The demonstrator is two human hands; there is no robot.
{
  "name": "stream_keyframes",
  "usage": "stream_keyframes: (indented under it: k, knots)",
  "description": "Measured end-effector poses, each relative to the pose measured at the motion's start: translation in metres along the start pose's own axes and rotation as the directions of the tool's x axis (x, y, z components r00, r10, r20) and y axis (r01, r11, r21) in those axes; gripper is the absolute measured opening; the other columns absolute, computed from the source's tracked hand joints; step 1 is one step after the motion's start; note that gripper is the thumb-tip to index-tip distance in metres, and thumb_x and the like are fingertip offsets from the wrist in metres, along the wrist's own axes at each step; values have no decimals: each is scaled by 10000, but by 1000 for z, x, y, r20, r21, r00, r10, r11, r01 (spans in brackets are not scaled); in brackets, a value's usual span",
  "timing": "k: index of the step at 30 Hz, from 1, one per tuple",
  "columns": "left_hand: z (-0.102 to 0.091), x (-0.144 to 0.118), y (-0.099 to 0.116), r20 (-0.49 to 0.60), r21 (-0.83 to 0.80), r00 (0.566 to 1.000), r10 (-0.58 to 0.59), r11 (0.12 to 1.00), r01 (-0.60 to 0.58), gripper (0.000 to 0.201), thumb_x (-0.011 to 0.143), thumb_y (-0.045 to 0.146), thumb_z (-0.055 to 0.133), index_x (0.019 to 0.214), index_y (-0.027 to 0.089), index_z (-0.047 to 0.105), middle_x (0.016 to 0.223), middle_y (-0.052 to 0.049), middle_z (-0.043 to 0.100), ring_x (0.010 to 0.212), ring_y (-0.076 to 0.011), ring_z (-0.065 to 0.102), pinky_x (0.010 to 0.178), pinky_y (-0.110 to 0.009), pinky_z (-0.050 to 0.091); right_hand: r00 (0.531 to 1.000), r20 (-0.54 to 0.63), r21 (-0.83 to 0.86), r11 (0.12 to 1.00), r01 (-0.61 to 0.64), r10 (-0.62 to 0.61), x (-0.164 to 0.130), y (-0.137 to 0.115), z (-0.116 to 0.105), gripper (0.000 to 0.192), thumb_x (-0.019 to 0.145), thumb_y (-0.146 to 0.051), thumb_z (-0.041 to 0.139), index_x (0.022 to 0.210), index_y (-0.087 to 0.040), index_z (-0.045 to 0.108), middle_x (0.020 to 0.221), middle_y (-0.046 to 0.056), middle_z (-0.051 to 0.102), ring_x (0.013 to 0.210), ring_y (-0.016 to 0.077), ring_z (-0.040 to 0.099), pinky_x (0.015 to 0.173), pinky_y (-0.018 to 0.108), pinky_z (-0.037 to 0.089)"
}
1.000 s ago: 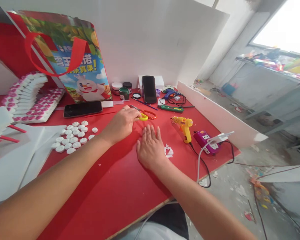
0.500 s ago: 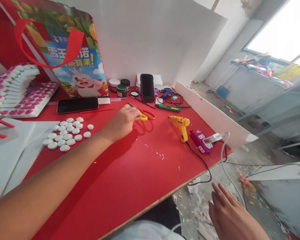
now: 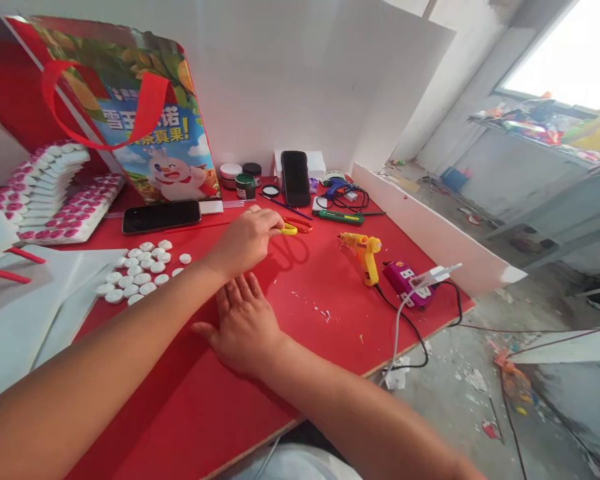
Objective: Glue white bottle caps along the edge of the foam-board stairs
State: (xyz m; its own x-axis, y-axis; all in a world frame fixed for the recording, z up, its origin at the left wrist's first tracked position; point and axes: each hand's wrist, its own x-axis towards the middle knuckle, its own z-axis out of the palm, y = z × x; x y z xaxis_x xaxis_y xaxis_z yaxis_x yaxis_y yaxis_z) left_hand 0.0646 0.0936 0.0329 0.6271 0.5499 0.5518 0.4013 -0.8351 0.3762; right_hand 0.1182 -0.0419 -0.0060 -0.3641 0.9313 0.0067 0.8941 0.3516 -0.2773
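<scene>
My left hand [image 3: 249,241] is closed on a pair of scissors [image 3: 290,229] and holds them just above the red tabletop [image 3: 300,360]. Their yellow and orange handle loops stick out to the right of my fingers, and the blades are mostly hidden. Below my left wrist, my right hand [image 3: 245,327] lies palm down on the table with its fingers apart, holding nothing. Several small white discs [image 3: 139,270] are gathered to the left, partly behind my left forearm. A black phone [image 3: 161,217] lies beyond the discs.
To the right are a yellow glue gun [image 3: 365,253] and a purple power strip [image 3: 409,283] with trailing cables. Paint jars [image 3: 245,186], an upright phone [image 3: 295,179] and a green utility knife [image 3: 340,217] line the back. A colourful bag [image 3: 170,167] stands at the back left.
My right hand has come from beyond the table's right edge to the tabletop, below my left wrist. My left hand keeps hold of the scissors, almost in place. The view has shifted slightly.
</scene>
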Motion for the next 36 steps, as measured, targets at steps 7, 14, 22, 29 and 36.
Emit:
stream_keyframes:
  k: [7, 14, 22, 29, 36]
  knots:
    - [2, -8, -2, -57, -2, 998, 18, 1000, -19, 156, 1005, 193, 514, 898, 196, 627, 936, -81, 743, 829, -232, 619, 801, -371, 502, 917, -207, -149, 915, -375, 342, -85, 50, -11, 944, 1002, -677, 404, 1523, 110, 428, 1610, 336, 325, 1539, 451, 292, 1238, 586, 326]
    - [19, -19, 9, -7, 35, 999, 41, 999, -40, 189, 979, 106, 471, 932, 193, 633, 930, -89, 738, 866, -252, 613, 811, -390, 507, 913, -272, -491, 772, -403, 304, -276, 88, -22, 780, 984, -663, 426, 1323, -13, 691, 1374, 322, 638, 1247, 433, 669, 935, 533, 612]
    - [28, -16, 22, 49, 136, 995, 84, 987, -90, 248, 958, 34, 437, 864, 181, 612, 875, -90, 714, 829, -243, 633, 818, -391, 506, 895, -354, -272, 886, -376, 271, -206, 70, -77, 440, 1063, -324, 402, 1360, -153, 678, 1361, 170, 702, 1282, 289, 669, 1019, 425, 603]
    - [27, -17, 28, 67, 198, 997, 33, 979, -46, 231, 965, 54, 458, 938, 156, 664, 937, -99, 740, 858, -246, 633, 857, -391, 517, 901, -131, -158, 889, -431, 413, -57, 87, -44, 794, 1036, -496, 498, 1531, 117, 401, 1631, 322, 271, 1558, 438, 231, 1271, 582, 240]
    - [35, -26, 37, 126, 202, 992, 7, 979, -33, 249, 947, 35, 456, 924, 147, 677, 958, -107, 747, 892, -254, 647, 899, -404, 527, 887, -222, -285, 844, -455, 404, -129, 88, -28, 946, 1001, -668, 417, 1472, 150, 473, 1557, 389, 360, 1493, 491, 341, 1194, 593, 393]
